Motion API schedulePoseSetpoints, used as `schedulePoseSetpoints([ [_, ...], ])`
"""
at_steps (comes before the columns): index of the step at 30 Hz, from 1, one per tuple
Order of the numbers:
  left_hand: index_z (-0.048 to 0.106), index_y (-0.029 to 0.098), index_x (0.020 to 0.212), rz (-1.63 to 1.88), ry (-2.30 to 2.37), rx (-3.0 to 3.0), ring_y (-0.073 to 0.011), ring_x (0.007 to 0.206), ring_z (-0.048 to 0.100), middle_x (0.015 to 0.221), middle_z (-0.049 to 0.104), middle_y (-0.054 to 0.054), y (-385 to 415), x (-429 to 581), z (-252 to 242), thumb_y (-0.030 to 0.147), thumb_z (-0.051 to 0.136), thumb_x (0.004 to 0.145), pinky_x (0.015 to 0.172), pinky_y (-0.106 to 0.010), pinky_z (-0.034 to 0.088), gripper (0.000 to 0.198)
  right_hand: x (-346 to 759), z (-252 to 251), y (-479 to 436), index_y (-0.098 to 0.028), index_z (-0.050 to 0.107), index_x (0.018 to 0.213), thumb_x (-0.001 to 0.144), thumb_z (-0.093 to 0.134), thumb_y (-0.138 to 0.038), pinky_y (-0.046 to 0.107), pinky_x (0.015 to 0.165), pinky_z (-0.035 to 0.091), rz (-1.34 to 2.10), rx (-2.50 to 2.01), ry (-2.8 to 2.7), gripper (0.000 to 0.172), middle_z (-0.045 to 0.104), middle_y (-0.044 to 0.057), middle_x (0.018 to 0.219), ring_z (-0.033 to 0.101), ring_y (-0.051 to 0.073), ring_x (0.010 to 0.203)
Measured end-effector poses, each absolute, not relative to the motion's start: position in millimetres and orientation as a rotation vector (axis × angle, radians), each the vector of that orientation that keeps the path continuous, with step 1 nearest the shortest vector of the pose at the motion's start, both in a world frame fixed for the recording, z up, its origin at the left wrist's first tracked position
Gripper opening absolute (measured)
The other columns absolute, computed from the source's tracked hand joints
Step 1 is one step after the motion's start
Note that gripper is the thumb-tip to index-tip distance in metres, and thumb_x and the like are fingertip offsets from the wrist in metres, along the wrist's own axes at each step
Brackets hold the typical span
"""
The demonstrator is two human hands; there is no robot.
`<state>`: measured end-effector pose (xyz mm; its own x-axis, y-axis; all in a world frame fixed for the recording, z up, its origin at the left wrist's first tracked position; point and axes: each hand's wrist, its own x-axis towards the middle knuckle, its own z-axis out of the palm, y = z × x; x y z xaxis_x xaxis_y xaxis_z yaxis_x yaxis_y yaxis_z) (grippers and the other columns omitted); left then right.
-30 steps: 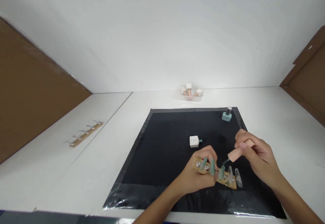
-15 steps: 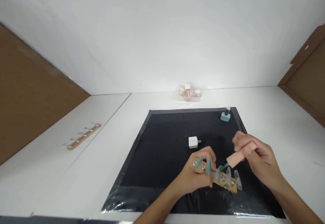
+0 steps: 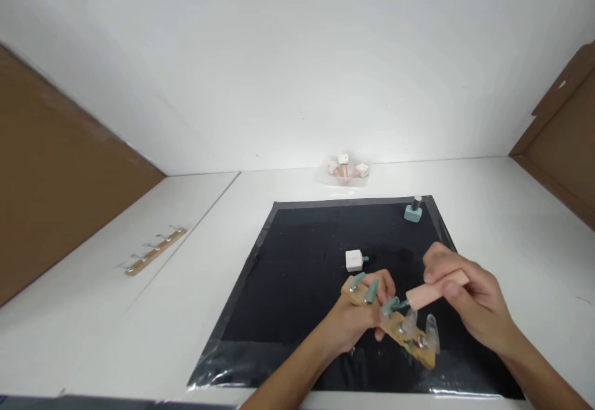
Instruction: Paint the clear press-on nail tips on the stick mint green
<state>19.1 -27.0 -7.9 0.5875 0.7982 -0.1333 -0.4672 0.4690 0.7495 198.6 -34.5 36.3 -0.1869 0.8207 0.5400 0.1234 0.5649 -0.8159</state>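
My left hand [image 3: 360, 317] is closed around the middle of a wooden nail-tip stand [image 3: 395, 327]. Several false nails stand on it: the ones at the left are green, while two at the right, such as this clear nail tip [image 3: 432, 334], look colourless. In my right hand [image 3: 474, 292] is a nail polish brush [image 3: 432, 292] with a pink cap handle. Its green-coated bristles touch the middle nail [image 3: 389, 306]. Just beyond my left hand, an open white polish bottle [image 3: 354, 261] lies on its side on the black mat, green at its neck.
A teal polish bottle [image 3: 413, 213] with a dark cap stands at the mat's far right. Behind the black mat [image 3: 307, 243], a clear tray [image 3: 344, 181] holds white bottles with pink caps. Another wooden stand [image 3: 155, 252] lies at left on the white table.
The stand has tilted in my left hand, its nails leaning over more and its right end lower. My right hand's brush has shifted slightly left and lies flatter against the middle nail.
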Motion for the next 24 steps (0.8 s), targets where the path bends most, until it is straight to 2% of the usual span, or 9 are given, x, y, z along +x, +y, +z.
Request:
schedulePoseSetpoints([
  [6,0.047,0.013,0.053,0.767,0.498,0.656,-0.0022,0.045,0.040,0.064,0.045,0.003,-26.1,20.7,-4.8,0.025,0.079,0.051,0.030,-0.011,0.030,0.034,200.8,32.5,-33.8,-0.023,0.061,0.081,0.092,0.050,-0.026,0.027,0.051,0.043,0.650,-0.863,-1.734,0.015,0.055,0.001,0.065,0.050,0.016,0.061],
  [13,0.042,0.015,0.053,0.718,0.469,0.552,-0.0036,0.048,0.040,0.061,0.042,0.003,-23.9,19.6,-9.8,0.024,0.075,0.046,0.034,-0.013,0.026,0.035,198.5,34.8,-33.7,-0.025,0.062,0.089,0.095,0.046,-0.035,0.030,0.053,0.044,0.722,-0.749,-1.711,0.019,0.056,0.002,0.066,0.052,0.017,0.062],
  [17,0.039,0.015,0.053,0.686,0.442,0.498,-0.0027,0.047,0.037,0.060,0.041,0.004,-22.6,22.1,-11.4,0.022,0.073,0.045,0.038,-0.015,0.023,0.036,200.5,33.6,-33.6,-0.025,0.061,0.094,0.094,0.048,-0.029,0.029,0.054,0.044,0.744,-0.723,-1.824,0.014,0.060,0.003,0.069,0.051,0.018,0.067],
  [24,0.037,0.016,0.052,0.646,0.453,0.455,-0.0047,0.051,0.038,0.059,0.040,0.004,-23.4,23.9,-9.2,0.018,0.071,0.043,0.042,-0.017,0.023,0.035,200.0,39.2,-31.3,-0.025,0.059,0.084,0.094,0.046,-0.027,0.031,0.051,0.043,0.572,-0.758,-1.884,0.016,0.058,0.002,0.062,0.051,0.018,0.059],
])
